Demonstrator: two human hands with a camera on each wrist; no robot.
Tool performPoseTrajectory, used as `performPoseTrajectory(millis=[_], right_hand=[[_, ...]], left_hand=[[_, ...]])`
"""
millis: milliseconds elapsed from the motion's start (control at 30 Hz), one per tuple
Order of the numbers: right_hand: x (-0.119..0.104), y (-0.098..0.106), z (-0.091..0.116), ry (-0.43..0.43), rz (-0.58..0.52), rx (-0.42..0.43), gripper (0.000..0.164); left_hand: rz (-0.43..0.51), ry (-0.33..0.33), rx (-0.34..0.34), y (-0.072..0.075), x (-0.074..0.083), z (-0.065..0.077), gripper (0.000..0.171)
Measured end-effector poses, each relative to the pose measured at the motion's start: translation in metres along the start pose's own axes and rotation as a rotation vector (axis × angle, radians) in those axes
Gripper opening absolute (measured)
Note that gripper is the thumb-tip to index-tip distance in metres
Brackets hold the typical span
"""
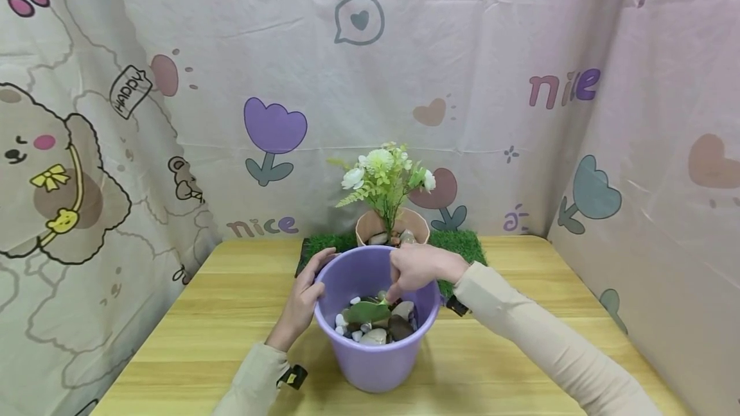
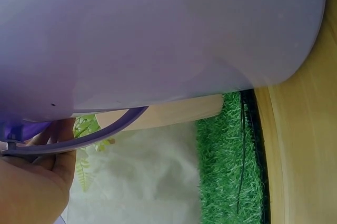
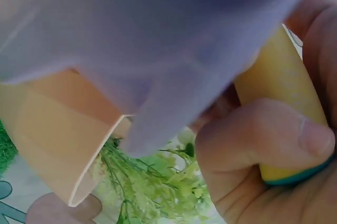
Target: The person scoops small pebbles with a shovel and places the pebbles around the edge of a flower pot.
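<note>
A purple bucket [image 1: 378, 361] stands on the table, with pebbles and larger stones [image 1: 400, 326] inside. My left hand [image 1: 303, 300] holds its left rim, fingers outside and thumb at the edge; the left wrist view shows the hand [image 2: 37, 182] by the bucket's handle [image 2: 105, 132]. Over the right side of the bucket, my right hand [image 1: 424, 266] grips a small trowel. Its yellow handle [image 3: 284, 87] with a teal end lies within the curled fingers in the right wrist view. The green blade [image 1: 365, 312] reaches down onto the stones.
Behind the bucket, a peach pot [image 1: 365, 226] holds white and green flowers [image 1: 381, 175] and some stones. It stands by a green turf mat [image 1: 468, 246] at the table's [image 1: 231, 313] back edge. A printed curtain [image 1: 324, 69] surrounds the table's back and sides.
</note>
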State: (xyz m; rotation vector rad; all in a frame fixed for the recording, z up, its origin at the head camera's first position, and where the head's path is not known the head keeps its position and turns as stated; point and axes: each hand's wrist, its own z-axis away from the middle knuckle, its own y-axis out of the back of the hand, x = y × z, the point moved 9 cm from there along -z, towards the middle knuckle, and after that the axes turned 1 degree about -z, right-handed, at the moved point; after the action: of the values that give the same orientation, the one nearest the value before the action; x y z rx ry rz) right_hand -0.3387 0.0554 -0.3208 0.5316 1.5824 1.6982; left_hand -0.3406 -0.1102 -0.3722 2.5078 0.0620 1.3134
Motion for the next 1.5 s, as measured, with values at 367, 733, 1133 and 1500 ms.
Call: performPoseTrajectory(millis=[367,733,1133,1500], right_hand=[[-0.01,-0.002,0.004,-0.022,0.205,0.135,0.028],[-0.014,-0.007,0.018,0.173,0.344,0.286,0.034],[-0.014,-0.007,0.025,0.31,0.437,0.373,0.03],[-0.011,-0.007,0.025,0.278,0.416,0.391,0.033]], left_hand=[[-0.004,0.01,-0.002,0.0,-0.001,0.0,0.075],[-0.011,0.033,0.009,0.0,-0.002,0.0,0.075],[0.011,0.012,0.008,0.001,-0.003,0.0,0.075],[0.012,0.015,0.013,0.0,-0.001,0.001,0.075]])
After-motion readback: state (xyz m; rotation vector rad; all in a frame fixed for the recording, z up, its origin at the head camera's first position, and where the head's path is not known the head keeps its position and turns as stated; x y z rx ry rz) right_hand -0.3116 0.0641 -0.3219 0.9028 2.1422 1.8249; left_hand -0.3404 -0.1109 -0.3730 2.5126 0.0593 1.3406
